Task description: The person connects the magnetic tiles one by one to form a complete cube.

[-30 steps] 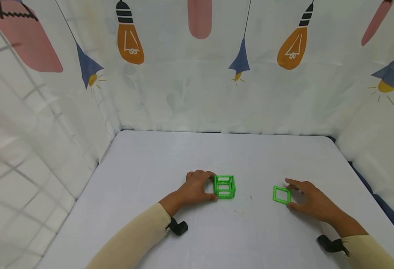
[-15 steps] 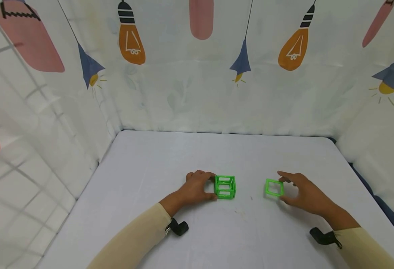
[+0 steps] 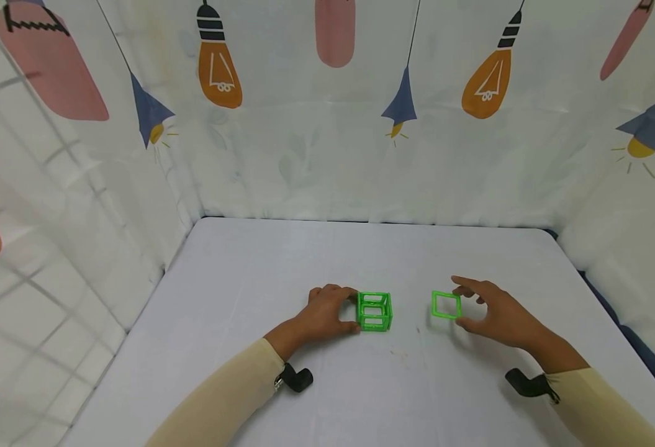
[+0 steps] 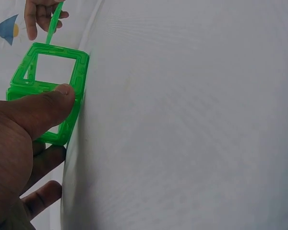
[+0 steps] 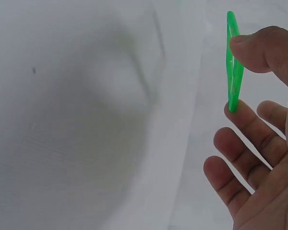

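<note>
A green open-frame block built from square plastic frames point(image 3: 384, 312) stands on the white table. My left hand point(image 3: 325, 313) grips its left side between thumb and fingers; in the left wrist view the thumb presses on the near face of the block point(image 4: 80, 72). To the right, my right hand point(image 3: 497, 313) holds a single green square frame point(image 3: 433, 305) above the table, pinched by its right edge. In the right wrist view this square frame point(image 5: 230, 72) appears edge-on between the thumb and a fingertip, the other fingers spread below it.
The white table point(image 3: 316, 248) runs back to a white cloth wall point(image 3: 305, 155) printed with lamps and bulbs. Black wrist cameras point(image 3: 298, 379) sit at both sleeves. A few small marks dot the tabletop between the hands.
My right hand has moved left and away from me with the square frame, lifting it off the table and nearer the block. The left hand and the block have stayed in place.
</note>
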Demonstrator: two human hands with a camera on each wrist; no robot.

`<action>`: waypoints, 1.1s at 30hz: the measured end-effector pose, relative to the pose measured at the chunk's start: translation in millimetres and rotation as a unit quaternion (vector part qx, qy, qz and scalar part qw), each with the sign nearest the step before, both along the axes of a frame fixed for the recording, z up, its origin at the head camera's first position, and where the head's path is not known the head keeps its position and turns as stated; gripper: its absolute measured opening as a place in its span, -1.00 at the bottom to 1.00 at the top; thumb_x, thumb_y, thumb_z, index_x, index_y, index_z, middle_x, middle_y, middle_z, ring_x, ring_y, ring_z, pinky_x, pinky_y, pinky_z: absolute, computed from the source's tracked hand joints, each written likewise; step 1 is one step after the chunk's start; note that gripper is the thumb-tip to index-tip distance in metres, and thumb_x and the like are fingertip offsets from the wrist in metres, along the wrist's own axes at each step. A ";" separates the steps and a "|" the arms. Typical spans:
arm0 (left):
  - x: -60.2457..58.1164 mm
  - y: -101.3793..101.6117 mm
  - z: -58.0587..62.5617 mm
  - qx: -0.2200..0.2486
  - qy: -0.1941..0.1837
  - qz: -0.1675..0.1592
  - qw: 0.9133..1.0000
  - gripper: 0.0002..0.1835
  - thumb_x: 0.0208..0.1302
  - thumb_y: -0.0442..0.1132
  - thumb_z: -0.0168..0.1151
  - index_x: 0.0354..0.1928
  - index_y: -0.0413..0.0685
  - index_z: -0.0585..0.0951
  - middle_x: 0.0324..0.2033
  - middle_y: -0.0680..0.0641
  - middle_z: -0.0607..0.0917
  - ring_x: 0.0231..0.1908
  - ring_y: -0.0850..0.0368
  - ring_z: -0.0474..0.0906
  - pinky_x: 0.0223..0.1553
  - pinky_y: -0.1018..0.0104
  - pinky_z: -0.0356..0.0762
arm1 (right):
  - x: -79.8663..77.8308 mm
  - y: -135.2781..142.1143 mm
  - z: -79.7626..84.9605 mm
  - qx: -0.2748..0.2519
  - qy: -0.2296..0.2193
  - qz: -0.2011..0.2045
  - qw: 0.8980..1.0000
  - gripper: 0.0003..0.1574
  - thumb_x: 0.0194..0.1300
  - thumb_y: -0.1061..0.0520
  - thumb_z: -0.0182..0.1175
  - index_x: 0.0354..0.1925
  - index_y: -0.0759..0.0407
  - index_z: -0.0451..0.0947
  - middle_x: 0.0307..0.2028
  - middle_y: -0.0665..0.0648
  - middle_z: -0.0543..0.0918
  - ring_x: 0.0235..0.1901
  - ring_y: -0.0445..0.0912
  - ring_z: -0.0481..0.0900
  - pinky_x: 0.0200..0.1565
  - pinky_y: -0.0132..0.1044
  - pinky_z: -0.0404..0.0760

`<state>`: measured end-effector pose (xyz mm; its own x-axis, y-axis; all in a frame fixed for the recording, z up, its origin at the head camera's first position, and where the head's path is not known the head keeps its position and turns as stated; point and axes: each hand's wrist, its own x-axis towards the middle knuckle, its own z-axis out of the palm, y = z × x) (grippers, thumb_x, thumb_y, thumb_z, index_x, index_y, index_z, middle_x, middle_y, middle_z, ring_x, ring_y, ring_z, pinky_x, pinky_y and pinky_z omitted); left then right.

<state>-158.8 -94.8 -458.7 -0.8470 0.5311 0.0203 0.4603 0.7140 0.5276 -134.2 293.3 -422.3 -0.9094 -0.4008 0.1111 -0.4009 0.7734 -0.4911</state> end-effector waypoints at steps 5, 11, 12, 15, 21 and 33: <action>-0.7 0.5 -0.3 -0.005 0.002 0.001 1.000 -0.29 0.18 0.09 0.53 0.32 0.03 0.52 0.12 0.14 0.62 0.29 0.07 0.37 0.33 -0.11 0.07 | -2.4 -5.2 3.7 0.006 0.006 0.000 1.000 0.05 0.12 0.12 0.55 0.49 0.14 0.29 0.12 0.02 0.62 0.02 0.09 0.56 -0.02 0.05 0.57; -0.1 1.0 0.2 -0.011 -0.001 0.003 1.000 -0.29 0.19 0.09 0.52 0.33 0.03 0.51 0.14 0.13 0.62 0.28 0.08 0.37 0.33 -0.10 0.07 | -3.0 -11.7 9.3 -0.007 0.007 0.003 1.000 0.05 0.13 0.11 0.56 0.49 0.13 0.29 0.12 0.04 0.63 0.00 0.13 0.58 -0.02 0.09 0.57; 0.1 1.0 0.4 -0.011 -0.002 0.003 1.000 -0.29 0.19 0.09 0.52 0.33 0.03 0.51 0.14 0.13 0.61 0.29 0.07 0.37 0.33 -0.10 0.07 | -3.0 -12.7 10.1 -0.010 0.006 0.003 1.000 0.05 0.13 0.10 0.56 0.49 0.12 0.29 0.12 0.04 0.63 0.00 0.13 0.57 -0.02 0.10 0.57; 0.5 0.7 0.5 -0.014 -0.002 0.002 1.000 -0.29 0.20 0.09 0.51 0.34 0.04 0.51 0.15 0.13 0.61 0.29 0.07 0.37 0.34 -0.10 0.07 | -3.4 -15.8 11.9 -0.016 0.006 0.008 1.000 0.05 0.14 0.09 0.56 0.49 0.11 0.29 0.12 0.04 0.63 0.00 0.14 0.57 -0.02 0.13 0.57; -0.3 -0.1 -0.5 -0.015 -0.001 0.004 1.000 -0.30 0.21 0.09 0.51 0.34 0.05 0.51 0.14 0.13 0.60 0.28 0.06 0.36 0.33 -0.10 0.07 | -6.2 -24.1 15.6 -0.015 0.012 0.012 1.000 0.03 0.13 0.09 0.57 0.49 0.06 0.31 0.12 0.00 0.63 -0.03 0.09 0.57 -0.03 0.07 0.57; 0.0 -0.8 -0.5 -0.004 -0.001 0.001 1.000 -0.30 0.19 0.08 0.53 0.32 0.04 0.52 0.14 0.13 0.61 0.29 0.06 0.36 0.35 -0.12 0.05 | -9.5 -38.5 17.6 -0.018 0.004 0.016 1.000 0.00 0.15 0.07 0.55 0.48 0.04 0.34 0.13 0.01 0.63 -0.03 0.11 0.56 -0.07 0.05 0.59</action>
<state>-158.8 -95.6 -459.2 -0.8478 0.5301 0.0141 0.4584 0.7193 0.5220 -143.7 254.8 -404.7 -0.8952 -0.4252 0.1337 -0.4292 0.7415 -0.5157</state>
